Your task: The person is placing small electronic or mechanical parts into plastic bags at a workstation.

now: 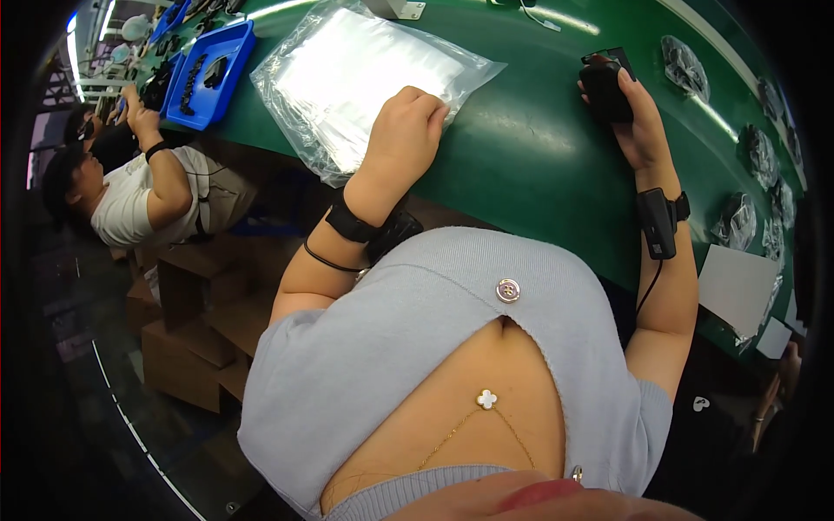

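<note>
My left hand [407,130] lies over the near right part of a stack of clear plastic bags [334,82], its fingers curled down in a pinch at the plastic. Its fingertips are partly hidden, so how much plastic they grip does not show. Farther right, above the green table, my right hand [641,122] is wrapped round a black rounded device [605,92]. A flat dark piece shows at the device's far end. Its exact kind cannot be made out.
A blue tray [241,65] with small black parts stands at the far left. Several plastic-wrapped dark items [686,68] line the right side, near a white box [737,280]. Another person [143,195] works at left, beside cardboard boxes [187,365]. The green table [512,161] has a near edge before me.
</note>
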